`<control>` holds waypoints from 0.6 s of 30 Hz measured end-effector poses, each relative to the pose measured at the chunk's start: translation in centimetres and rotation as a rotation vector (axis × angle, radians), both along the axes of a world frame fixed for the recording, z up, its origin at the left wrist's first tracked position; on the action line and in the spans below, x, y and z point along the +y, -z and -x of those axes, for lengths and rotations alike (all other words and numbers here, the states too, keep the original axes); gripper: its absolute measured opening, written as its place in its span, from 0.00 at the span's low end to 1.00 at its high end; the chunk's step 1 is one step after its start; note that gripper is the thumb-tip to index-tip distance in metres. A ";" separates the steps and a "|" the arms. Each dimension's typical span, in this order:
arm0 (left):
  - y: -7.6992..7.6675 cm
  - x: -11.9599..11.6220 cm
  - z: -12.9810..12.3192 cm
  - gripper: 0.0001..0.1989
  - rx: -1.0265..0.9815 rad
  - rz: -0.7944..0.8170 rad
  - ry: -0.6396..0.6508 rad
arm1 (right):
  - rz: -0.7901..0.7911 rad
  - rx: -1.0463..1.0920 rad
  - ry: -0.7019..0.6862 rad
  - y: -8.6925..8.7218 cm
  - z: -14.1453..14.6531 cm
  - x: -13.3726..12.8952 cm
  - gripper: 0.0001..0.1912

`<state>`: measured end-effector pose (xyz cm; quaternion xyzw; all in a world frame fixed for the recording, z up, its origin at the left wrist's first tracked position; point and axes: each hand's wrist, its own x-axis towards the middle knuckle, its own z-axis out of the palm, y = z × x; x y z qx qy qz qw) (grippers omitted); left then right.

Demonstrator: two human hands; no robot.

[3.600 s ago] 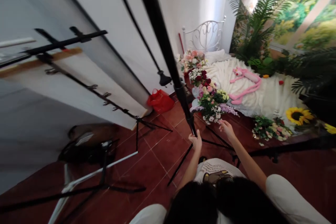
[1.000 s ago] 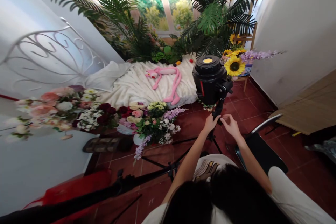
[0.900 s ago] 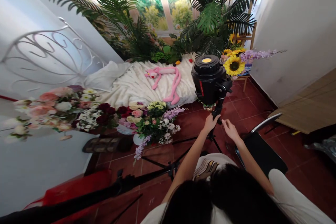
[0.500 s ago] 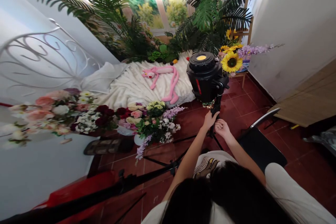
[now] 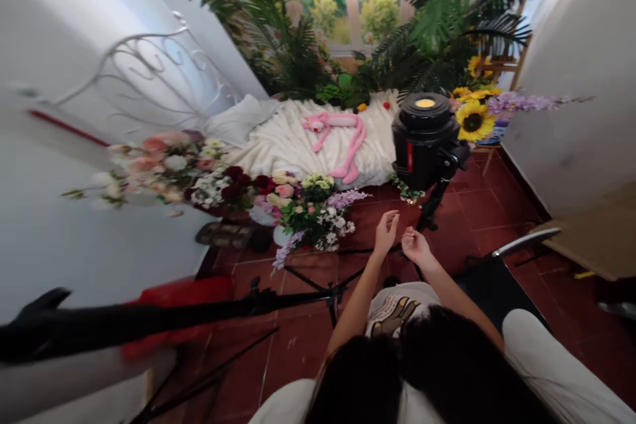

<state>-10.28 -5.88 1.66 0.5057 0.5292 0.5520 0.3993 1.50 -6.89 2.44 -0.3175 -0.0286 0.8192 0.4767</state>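
A black studio light [image 5: 424, 146] stands upright on a dark stand [image 5: 434, 202] just ahead of me. My left hand [image 5: 387, 230] is raised to the left of the stand, its fingers apart and nothing in them. Close beside it, my right hand [image 5: 415, 245] has its fingers curled near the lower part of the stand; whether they hold anything is too small to tell. Neither hand visibly touches the light.
Beyond lies a cream blanket [image 5: 278, 139] with a pink plush toy [image 5: 355, 146]. Flowers [image 5: 318, 212] stand at its near edge. A black pole [image 5: 199, 313] crosses the left foreground. At right are a black chair [image 5: 501, 291] and sunflowers [image 5: 474, 121].
My left hand has let go of the stand and moved left of it. The view has turned left, so the light and bed appear further right.
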 end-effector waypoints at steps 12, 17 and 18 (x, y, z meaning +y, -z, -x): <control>-3.1 -12.8 15.1 0.16 0.438 0.022 -1.782 | -0.297 -0.304 -0.971 -4.5 17.1 1.5 0.07; -3.3 -15.7 17.3 0.20 0.393 0.044 -1.833 | -0.766 -0.445 -1.375 -6.0 25.5 0.0 0.09; -3.1 -16.1 17.6 0.20 0.360 0.034 -1.765 | -0.850 -0.483 -1.455 -6.3 27.3 -0.2 0.10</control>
